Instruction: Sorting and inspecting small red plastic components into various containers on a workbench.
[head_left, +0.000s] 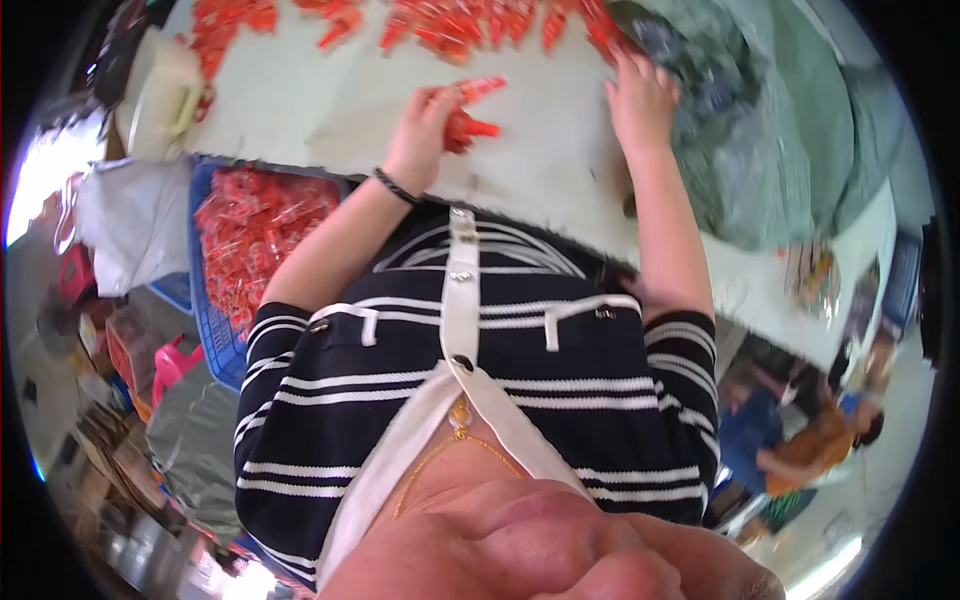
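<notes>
At far left, beside the table [300, 110], a blue crate [215, 330] stands low, filled with small red packets in clear wrap; a white bag [135, 230] slumps against its left side. On the tabletop, left hand [430, 125] is closed around a bunch of red packets [470, 110], ends fanning out to the right. More loose red packets [440, 25] lie scattered along the far edge. Right hand [640, 100] is open, fingers spread, resting at the edge of a grey-green plastic bag [780, 120]; contents blurred, cannot tell. Judgement: gathering step, bundle part-built. Next move likely calls for another reach to the far pile while keeping the bundle squared in the left grip.
</notes>
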